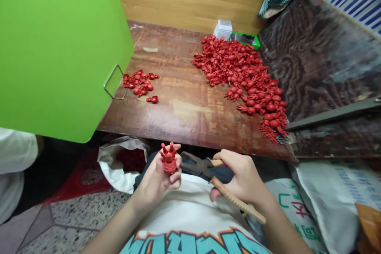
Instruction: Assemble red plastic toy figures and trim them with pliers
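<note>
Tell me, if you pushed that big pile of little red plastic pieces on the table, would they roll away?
Probably not far. The pieces in the big red pile have stubby prongs and look tangled together, so they would likely slide and snag rather than roll. They look small and light, so a push would probably scatter some across the smooth table.

Left hand [160, 178] raised just below the table edge [190, 137], fingers curled closed, thumb up. Right hand [242, 176] beside it under the same edge, fingers wrapped tight. Both forearms bare, angled inward.
</note>
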A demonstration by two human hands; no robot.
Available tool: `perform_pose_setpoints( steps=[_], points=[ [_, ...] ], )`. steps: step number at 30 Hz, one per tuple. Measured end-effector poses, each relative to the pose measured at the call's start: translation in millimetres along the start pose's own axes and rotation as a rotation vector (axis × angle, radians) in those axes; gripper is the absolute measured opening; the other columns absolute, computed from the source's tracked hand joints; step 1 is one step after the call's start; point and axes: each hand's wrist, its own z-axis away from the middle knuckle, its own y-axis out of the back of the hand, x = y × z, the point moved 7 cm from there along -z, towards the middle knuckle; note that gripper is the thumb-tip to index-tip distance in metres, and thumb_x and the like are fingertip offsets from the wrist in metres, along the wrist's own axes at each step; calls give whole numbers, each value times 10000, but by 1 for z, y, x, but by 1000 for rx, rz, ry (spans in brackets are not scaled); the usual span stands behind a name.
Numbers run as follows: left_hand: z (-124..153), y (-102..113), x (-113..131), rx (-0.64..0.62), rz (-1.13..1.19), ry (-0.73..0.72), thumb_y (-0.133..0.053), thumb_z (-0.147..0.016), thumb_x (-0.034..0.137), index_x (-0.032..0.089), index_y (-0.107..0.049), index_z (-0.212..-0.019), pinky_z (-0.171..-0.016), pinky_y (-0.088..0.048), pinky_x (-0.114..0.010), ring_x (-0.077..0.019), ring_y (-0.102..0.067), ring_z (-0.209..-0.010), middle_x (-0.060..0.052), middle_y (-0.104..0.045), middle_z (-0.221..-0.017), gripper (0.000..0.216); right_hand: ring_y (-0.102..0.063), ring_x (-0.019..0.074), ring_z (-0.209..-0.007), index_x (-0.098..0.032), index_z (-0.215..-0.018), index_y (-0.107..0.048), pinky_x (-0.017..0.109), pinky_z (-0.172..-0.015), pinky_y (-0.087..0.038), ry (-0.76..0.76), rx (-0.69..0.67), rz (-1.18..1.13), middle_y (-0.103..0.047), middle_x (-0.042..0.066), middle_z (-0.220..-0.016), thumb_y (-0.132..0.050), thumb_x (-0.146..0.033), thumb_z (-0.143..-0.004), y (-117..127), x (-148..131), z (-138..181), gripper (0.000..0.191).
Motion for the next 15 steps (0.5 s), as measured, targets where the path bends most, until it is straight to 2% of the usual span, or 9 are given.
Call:
perform_pose_setpoints(
  steps=[2, 5, 10, 13, 15],
  points=[
    [-1, -3, -4, -45, -67, -10, -746, -827, 793, 274, -676, -1342, -517, -379, -192, -63, -403, -607, -7, -544, -944, 735, -653, 221, -699, -183, -903, -679, 317, -658, -389, 110, 3, 173, -671, 34, -783, -791, -882, -725, 9, -19, -7, 730],
    [-4, -7, -11, -105, -154, 7, -681, -874, 802, 278, -643, -1412, -494, -389, -193, -67, -352, -587, 21, -486, -874, 751, -659, 211, -685, -180, -884, -663, 308, -640, -392, 157, -3, 225, -660, 25, -770, -770, -871, -760, 12, -27, -17, 710],
    [-10, -5, -19, -112, -318, 112, -595, -962, 761, 282, -537, -1533, -481, -328, -197, -79, -276, -540, 67, -405, -731, 747, -660, 201, -714, -183, -917, -676, 303, -661, -410, 131, -39, 149, -670, 20, -805, -789, -831, -781, 0, -12, -20, 672],
    [-14, 4, -17, -97, -421, 127, -597, -950, 777, 269, -512, -1580, -486, -311, -215, -96, -298, -539, 57, -441, -712, 814, -644, 203, -722, -185, -907, -668, 309, -660, -402, 67, -85, 86, -672, 24, -823, -793, -811, -791, -10, -1, -17, 649],
    [-15, 11, -13, -70, -500, 105, -641, -942, 755, 255, -547, -1576, -502, -351, -228, -115, -370, -551, 37, -498, -709, 813, -643, 206, -742, -191, -916, -656, 311, -669, -402, 19, -121, 45, -685, 26, -846, -811, -751, -815, -14, 4, -14, 589]
  ],
)
